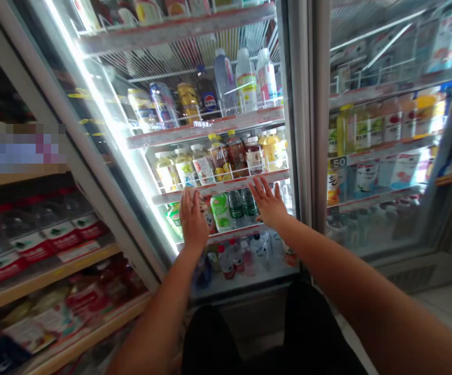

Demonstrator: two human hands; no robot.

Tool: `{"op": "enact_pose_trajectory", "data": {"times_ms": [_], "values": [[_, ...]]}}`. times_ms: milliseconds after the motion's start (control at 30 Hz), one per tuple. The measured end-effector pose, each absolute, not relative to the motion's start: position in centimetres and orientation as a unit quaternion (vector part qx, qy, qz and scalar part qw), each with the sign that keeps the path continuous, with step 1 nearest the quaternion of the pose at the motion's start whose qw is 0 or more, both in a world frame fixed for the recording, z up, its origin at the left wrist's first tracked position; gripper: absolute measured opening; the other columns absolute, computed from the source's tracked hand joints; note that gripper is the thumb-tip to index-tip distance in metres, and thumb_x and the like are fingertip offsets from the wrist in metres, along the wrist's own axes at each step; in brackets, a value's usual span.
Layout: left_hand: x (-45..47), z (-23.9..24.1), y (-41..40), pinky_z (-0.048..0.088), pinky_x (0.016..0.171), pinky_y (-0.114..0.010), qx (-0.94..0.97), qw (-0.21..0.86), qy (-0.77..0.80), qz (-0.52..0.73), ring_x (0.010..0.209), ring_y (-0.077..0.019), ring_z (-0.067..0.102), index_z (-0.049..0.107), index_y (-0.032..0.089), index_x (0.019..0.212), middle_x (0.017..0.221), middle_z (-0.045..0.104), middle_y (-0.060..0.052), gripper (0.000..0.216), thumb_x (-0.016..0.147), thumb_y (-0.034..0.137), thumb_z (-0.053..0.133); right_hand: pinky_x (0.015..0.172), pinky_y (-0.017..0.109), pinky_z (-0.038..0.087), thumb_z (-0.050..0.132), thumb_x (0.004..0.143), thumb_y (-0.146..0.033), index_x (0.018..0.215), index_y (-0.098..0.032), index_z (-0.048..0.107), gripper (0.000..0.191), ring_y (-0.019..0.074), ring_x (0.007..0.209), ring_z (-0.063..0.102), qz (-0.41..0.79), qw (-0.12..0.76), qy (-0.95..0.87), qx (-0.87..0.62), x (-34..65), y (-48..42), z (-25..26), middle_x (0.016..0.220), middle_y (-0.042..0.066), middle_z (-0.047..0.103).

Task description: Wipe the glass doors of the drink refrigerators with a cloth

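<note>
Both hands reach toward a lit drinks fridge with several shelves. My left hand [194, 219] is raised in front of the lower shelf, fingers stretched up and held close, with no held item visible. Green-labelled bottles [221, 212] stand just to its right. My right hand [268, 203] is spread open with its fingertips near the shelf edge [229, 185]. Dark green bottles [249, 203] stand behind its fingers. Whether either hand touches the shelf or a bottle I cannot tell.
Above stand juice and tea bottles [220, 156], then cans [187, 99] and a cola bottle [210, 99]. Small bottles [237, 258] fill the fridge bottom. A metal door post [307, 120] separates a second fridge at right. Wooden shelves [49, 276] with red-labelled bottles are at left.
</note>
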State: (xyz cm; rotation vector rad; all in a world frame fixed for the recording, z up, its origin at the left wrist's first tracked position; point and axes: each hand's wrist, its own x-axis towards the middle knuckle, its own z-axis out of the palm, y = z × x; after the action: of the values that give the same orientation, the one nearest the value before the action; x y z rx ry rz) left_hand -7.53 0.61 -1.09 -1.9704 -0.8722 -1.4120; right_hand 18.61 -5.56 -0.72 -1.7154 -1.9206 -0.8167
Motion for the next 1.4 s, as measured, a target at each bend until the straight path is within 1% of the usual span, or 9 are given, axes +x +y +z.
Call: {"op": "enact_pose_trajectory", "data": {"times_ms": [133,200,367,567,667,833,1067,1233,1400], "values": [[-7.0,-2.6,-0.1,0.021,0.126,-0.048,-0.823,0.310,-0.254,-0.402,0.151,-0.0238,0.020,0.031,0.026,0.153,0.160,0.032,-0.004,0.061,0.095,0.008,0.034,0.117,0.070,0.012,0.086,0.063,-0.025,0.160,-0.016,0.005,0.127,0.0376,0.152,-0.004,-0.294,0.226,-0.691,-0.620,18.4,-6.0,-0.6,0.165,0.013,-0.002],[-7.1,-2.9,-0.3,0.023,0.126,-0.046,-0.825,0.330,-0.251,-0.385,0.150,-0.0223,0.025,0.033,0.028,0.152,0.158,0.036,-0.003,0.062,0.094,0.008,0.036,0.118,0.068,0.015,0.083,0.067,-0.024,0.160,-0.016,0.005,0.122,0.0383,0.152,-0.001,-0.311,0.237,-0.693,-0.606,18.5,-6.2,-1.0,0.165,0.014,0.000],[-7.7,-1.8,0.5,0.037,0.120,-0.046,-0.734,0.371,-0.323,-0.469,0.149,-0.0219,0.028,0.036,0.027,0.150,0.158,0.036,-0.004,0.061,0.093,0.007,0.040,0.115,0.072,0.018,0.081,0.066,-0.025,0.157,-0.022,-0.015,0.133,0.0372,0.152,0.002,-0.344,0.279,-0.695,-0.566,19.0,-5.1,-2.7,0.165,0.012,0.000],[-7.8,-0.5,0.5,0.036,0.120,-0.047,-0.740,0.397,-0.320,-0.439,0.149,-0.0220,0.027,0.031,0.029,0.153,0.158,0.037,-0.002,0.067,0.091,0.006,0.044,0.115,0.070,0.018,0.081,0.065,-0.024,0.152,-0.025,-0.026,0.139,0.0351,0.153,0.001,-0.365,0.270,-0.681,-0.575,18.4,-4.9,-3.0,0.165,0.011,-0.001],[-8.5,1.9,0.5,0.037,0.119,-0.044,-0.748,0.401,-0.302,-0.435,0.149,-0.0214,0.028,0.033,0.029,0.152,0.158,0.037,-0.001,0.068,0.089,0.004,0.044,0.116,0.067,0.020,0.085,0.062,-0.024,0.152,-0.023,-0.025,0.142,0.0347,0.153,0.001,-0.365,0.260,-0.672,-0.590,18.0,-5.3,-2.7,0.166,0.011,0.001],[-8.4,4.9,0.6,0.035,0.121,-0.046,-0.703,0.378,-0.338,-0.499,0.151,-0.0229,0.022,0.031,0.023,0.153,0.160,0.032,-0.007,0.070,0.087,0.001,0.042,0.117,0.065,0.021,0.084,0.061,-0.022,0.153,-0.022,-0.022,0.140,0.0350,0.153,0.001,-0.357,0.261,-0.665,-0.602,17.6,-5.3,-2.4,0.166,0.012,0.002],[-7.4,6.0,0.3,0.032,0.122,-0.043,-0.794,0.443,-0.229,-0.348,0.151,-0.0200,0.022,0.034,0.026,0.151,0.160,0.033,-0.001,0.070,0.086,0.002,0.045,0.117,0.062,0.024,0.078,0.064,-0.017,0.154,-0.024,-0.022,0.134,0.0327,0.153,0.005,-0.376,0.261,-0.672,-0.583,18.0,-6.0,-2.7,0.166,0.009,0.000],[-7.7,8.4,0.8,0.036,0.119,-0.047,-0.752,0.404,-0.297,-0.427,0.150,-0.0228,0.023,0.036,0.027,0.151,0.159,0.033,-0.002,0.070,0.086,0.002,0.044,0.121,0.055,0.019,0.079,0.069,-0.025,0.157,-0.030,-0.010,0.125,0.0286,0.153,0.006,-0.424,0.272,-0.669,-0.546,19.4,-7.0,-0.4,0.167,0.004,0.004],[-6.3,7.4,0.6,0.035,0.120,-0.048,-0.773,0.429,-0.249,-0.395,0.151,-0.0229,0.020,0.030,0.024,0.153,0.161,0.030,-0.004,0.075,0.083,0.001,0.044,0.120,0.057,0.020,0.080,0.070,-0.029,0.155,-0.027,-0.019,0.130,0.0310,0.153,0.007,-0.426,0.283,-0.652,-0.560,21.3,-7.2,2.4,0.167,0.007,0.002]]}}
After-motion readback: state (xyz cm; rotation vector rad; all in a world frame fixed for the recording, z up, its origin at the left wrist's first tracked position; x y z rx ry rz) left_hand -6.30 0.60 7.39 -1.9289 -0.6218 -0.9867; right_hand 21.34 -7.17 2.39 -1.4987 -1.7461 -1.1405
